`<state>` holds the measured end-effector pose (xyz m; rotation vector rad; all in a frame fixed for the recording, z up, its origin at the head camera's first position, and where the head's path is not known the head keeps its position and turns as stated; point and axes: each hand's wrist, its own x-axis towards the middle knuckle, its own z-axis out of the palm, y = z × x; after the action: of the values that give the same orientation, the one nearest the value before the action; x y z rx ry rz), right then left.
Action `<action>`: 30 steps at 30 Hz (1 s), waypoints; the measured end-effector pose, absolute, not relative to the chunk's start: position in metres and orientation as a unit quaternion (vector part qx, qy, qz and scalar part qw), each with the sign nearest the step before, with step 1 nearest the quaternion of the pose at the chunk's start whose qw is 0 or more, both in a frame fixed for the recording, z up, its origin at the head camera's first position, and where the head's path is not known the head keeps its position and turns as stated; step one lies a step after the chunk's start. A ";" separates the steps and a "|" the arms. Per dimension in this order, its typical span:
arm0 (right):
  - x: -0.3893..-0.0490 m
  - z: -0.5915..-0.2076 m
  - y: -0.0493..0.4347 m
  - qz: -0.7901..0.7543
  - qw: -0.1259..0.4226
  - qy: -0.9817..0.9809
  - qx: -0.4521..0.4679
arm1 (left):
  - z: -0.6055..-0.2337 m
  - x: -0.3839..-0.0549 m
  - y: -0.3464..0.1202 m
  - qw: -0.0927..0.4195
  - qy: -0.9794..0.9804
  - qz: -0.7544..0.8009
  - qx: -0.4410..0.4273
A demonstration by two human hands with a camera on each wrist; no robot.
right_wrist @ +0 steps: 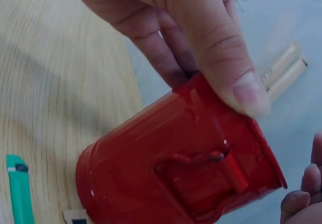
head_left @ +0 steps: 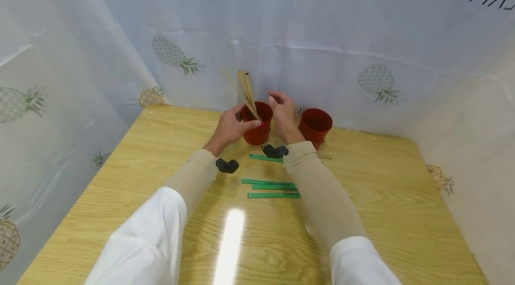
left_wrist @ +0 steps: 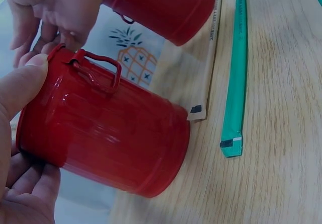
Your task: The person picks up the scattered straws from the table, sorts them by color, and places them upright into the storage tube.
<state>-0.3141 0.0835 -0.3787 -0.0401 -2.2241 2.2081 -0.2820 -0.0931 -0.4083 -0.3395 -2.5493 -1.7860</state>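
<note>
My left hand point(head_left: 231, 127) grips the rim of a small red bucket point(head_left: 257, 135), thumb on the near side. In the right wrist view, the thumb point(right_wrist: 251, 93) of that hand presses the bucket's rim beside its wire handle. Three long, thin, tan paper-wrapped sticks point(head_left: 248, 86) lean out of the bucket; one is blurred and tilts left. My right hand point(head_left: 283, 113) hovers just right of the rim with its fingers loosely bent and nothing in them. In the left wrist view, the right hand point(left_wrist: 60, 7) shows above the bucket's rim.
A second red bucket point(head_left: 315, 126) stands to the right, behind the right wrist. Several green wrapped sticks point(head_left: 273, 195) lie on the wooden table point(head_left: 132, 164). A tan wrapped stick point(left_wrist: 207, 73) lies close to the buckets. A pineapple-print curtain point(head_left: 257, 17) hangs behind.
</note>
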 end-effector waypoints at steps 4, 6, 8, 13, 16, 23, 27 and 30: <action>-0.312 -0.381 0.090 0.705 0.004 -0.709 -0.011 | -0.408 -0.283 -0.092 0.003 -0.814 -0.571 -0.106; -0.310 -0.382 0.094 0.703 0.004 -0.711 -0.011 | -0.408 -0.283 -0.091 0.000 -0.816 -0.569 -0.102; -0.307 -0.382 0.098 0.700 0.008 -0.714 -0.007 | -0.408 -0.284 -0.091 -0.001 -0.819 -0.565 -0.098; -0.297 -0.382 0.108 0.695 0.017 -0.719 0.009 | -0.407 -0.286 -0.091 0.003 -0.823 -0.561 -0.092; -0.286 -0.383 0.118 0.675 0.018 -0.737 0.022 | -0.406 -0.286 -0.091 -0.001 -0.822 -0.562 -0.091; -0.256 -0.387 0.147 0.641 -0.007 -0.767 0.016 | -0.408 -0.284 -0.094 -0.017 -0.818 -0.568 -0.087; -0.242 -0.389 0.163 0.633 -0.015 -0.774 0.018 | -0.408 -0.284 -0.095 -0.018 -0.812 -0.576 -0.087; -0.232 -0.393 0.177 0.616 -0.017 -0.787 0.010 | -0.409 -0.284 -0.094 -0.021 -0.810 -0.580 -0.088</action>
<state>-0.2320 0.1770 -0.3928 0.0320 -2.5001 1.9573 -0.2844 -0.0944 -0.4086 -0.2793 -2.5787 -1.8452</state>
